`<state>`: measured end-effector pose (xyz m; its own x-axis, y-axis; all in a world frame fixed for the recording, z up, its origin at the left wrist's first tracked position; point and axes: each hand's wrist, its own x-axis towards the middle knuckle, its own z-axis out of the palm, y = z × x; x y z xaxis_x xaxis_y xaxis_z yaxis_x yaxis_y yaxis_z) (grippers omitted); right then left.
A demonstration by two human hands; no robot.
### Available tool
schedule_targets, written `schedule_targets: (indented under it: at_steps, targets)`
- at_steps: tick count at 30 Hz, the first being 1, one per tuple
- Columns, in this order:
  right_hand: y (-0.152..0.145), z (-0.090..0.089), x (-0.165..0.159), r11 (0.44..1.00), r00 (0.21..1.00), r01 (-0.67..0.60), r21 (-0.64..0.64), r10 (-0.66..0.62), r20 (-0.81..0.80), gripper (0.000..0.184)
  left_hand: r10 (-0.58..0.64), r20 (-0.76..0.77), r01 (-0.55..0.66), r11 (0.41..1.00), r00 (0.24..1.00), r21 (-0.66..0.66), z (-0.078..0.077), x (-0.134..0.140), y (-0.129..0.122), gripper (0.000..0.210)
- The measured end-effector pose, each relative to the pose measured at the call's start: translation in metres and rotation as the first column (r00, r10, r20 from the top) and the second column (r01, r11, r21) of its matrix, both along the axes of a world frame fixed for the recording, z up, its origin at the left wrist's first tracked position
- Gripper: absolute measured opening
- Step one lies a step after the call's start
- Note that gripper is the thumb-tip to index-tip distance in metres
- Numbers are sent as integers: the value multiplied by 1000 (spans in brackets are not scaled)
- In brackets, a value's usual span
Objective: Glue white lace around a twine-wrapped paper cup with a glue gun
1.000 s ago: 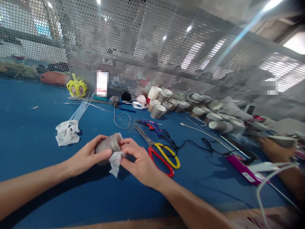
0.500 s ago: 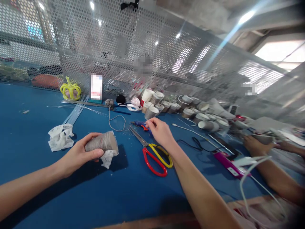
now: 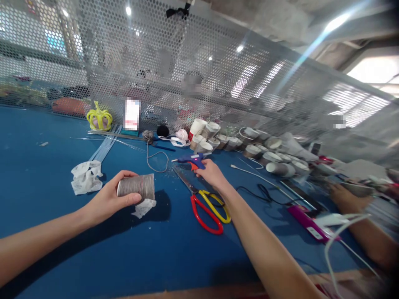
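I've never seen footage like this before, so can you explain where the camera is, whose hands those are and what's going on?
There's no machine here: these are a person's two bare hands. Every picture comes from one camera worn on that person's head, looking forward and down. The left hand holds a grey wrapped cup on its side. The right hand grips a blue glue gun. On the blue table lie scissors with red and yellow handles and a crumpled white scrap; more cups sit farther back. At the right edge, another person's hand shows.
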<state>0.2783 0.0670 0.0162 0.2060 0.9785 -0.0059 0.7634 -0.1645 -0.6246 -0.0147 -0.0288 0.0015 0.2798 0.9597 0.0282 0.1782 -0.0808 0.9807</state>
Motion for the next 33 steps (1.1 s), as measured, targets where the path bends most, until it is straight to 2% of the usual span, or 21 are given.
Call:
schedule_targets:
  at_steps: [3,5,6,7,9,11,14,19,24,29,33]
  targets:
    - [-22,18,-10,995,982,-82,56,90,-163,20,20,5,-20,1000,1000,-19,0,-1,1,49]
    - [-40,28,-19,987,957,-157,39,162,-243,14,14,-3,-15,1000,1000,-28,0,-1,1,48]
    - [-50,32,-23,977,934,-212,15,207,-291,16,10,-10,-10,999,1000,-32,0,-1,2,47]
    - [-59,35,-28,952,876,-307,-8,279,-392,19,7,-18,-7,999,1000,-36,0,-1,2,47]
    - [-75,37,-36,914,800,-405,20,364,-478,20,11,-35,-13,999,999,-34,1,-1,4,45]
    - [-87,36,-42,881,774,-470,53,440,-456,22,27,-56,-28,999,998,-22,1,-1,5,42]
    - [-98,34,-46,854,798,-521,11,491,-351,23,48,-80,-50,998,996,-29,0,-1,9,40]
    - [-104,29,-45,868,855,-493,-59,470,-218,25,53,-118,-61,996,992,-60,-2,-2,13,41]
    - [-107,26,-45,875,871,-482,-49,473,-128,24,62,-128,-72,995,990,-76,-2,-1,13,41]
    - [-108,29,-46,879,879,-474,-54,469,-82,30,71,-136,-80,995,988,-61,-2,-2,13,39]
    - [-105,28,-47,870,870,-493,13,493,-18,29,65,-143,-73,996,988,-50,-2,-2,13,39]
